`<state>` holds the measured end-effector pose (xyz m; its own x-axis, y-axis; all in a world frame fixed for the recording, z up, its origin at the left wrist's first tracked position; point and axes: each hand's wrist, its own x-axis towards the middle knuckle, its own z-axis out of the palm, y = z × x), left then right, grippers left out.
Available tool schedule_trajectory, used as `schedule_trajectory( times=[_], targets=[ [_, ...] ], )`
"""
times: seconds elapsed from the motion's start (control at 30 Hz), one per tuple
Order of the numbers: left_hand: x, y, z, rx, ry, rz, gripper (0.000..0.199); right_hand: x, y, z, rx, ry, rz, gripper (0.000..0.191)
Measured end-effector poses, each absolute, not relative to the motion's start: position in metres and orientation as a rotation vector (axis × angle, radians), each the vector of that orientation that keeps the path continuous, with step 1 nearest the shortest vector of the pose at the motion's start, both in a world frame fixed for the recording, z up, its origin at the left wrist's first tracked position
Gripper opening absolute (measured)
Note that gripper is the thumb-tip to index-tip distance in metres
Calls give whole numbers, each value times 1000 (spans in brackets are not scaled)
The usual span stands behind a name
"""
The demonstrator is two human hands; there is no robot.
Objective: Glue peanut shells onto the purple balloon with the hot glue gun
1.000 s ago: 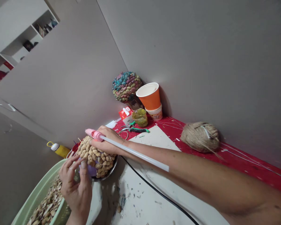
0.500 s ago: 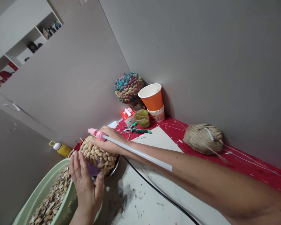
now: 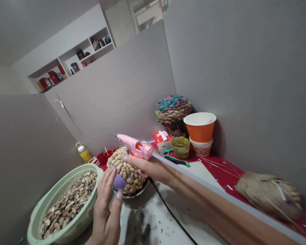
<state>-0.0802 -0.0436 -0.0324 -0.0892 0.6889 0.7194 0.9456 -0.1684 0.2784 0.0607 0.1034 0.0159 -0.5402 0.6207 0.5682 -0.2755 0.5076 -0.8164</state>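
Observation:
A pink hot glue gun (image 3: 135, 146) is gripped in my right hand (image 3: 153, 166), its nozzle pointing up and left and a long pale glue stick running back along the forearm. Below it a purple ball (image 3: 119, 182), largely covered with peanut shells (image 3: 132, 182), rests in a metal bowl (image 3: 140, 194). At the ball's left side my left hand (image 3: 107, 200) is held with fingers extended and thumb apart, nothing in it. Whether its fingertips touch the ball I cannot tell. A black cord hangs from the gun's handle.
A green basket (image 3: 99, 175) of shells stands at left, a yellow bottle (image 3: 84, 153) behind it. Toward the corner are a shell-covered mushroom shape (image 3: 172, 110), an orange paper bucket (image 3: 200, 132), a cup of greenish paint (image 3: 180, 147) and pliers (image 3: 177, 160). Twine (image 3: 270, 195) lies right.
The view has swung up and left, so the scene sits farther right. My right hand has raised the glue gun off the ball's far side, tilting its nozzle upward. My left hand stays beside the ball.

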Motion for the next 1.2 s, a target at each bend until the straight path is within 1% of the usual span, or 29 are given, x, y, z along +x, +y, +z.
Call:
schedule_trajectory(
  times=[0.03, 0.1, 0.23, 0.4, 0.57, 0.73, 0.8, 0.93, 1.07, 1.2],
  targets=[
    [-80, -45, -33, -1873, -1780, -1102, 57, 61, 95, 16, -213, -1800, 1253, 17],
    [-79, -47, -35, -1869, -1759, -1058, 63, 62, 80, 16, -113, -1858, 1265, 15],
    [-79, -51, -41, -1832, -1705, -940, 74, 58, 61, 11, -85, -2038, 1094, 12],
    [-86, -64, -45, -1788, -1662, -645, 86, 48, 48, 4, -145, -2117, 1007, 12],
    [-83, -73, -48, -1719, -1604, -496, 81, 51, 32, -5, -186, -2093, 1015, 15],
    [-66, -74, -54, -1817, -1607, -433, 70, 71, 19, -23, -375, -2060, 918, 17],
    [-58, -73, -55, -1877, -1618, -420, 70, 81, 17, -31, -460, -2054, 847, 17],
    [-41, -66, -51, -1991, -1666, -402, 74, 99, 12, -44, -591, -2072, 676, 8],
    [-29, -61, -44, -2100, -1734, -375, 70, 107, 0, -43, -650, -2079, 637, 11],
    [-22, -59, -41, -2147, -1783, -426, 71, 110, -11, -37, -667, -2021, 589, 13]
  ],
)
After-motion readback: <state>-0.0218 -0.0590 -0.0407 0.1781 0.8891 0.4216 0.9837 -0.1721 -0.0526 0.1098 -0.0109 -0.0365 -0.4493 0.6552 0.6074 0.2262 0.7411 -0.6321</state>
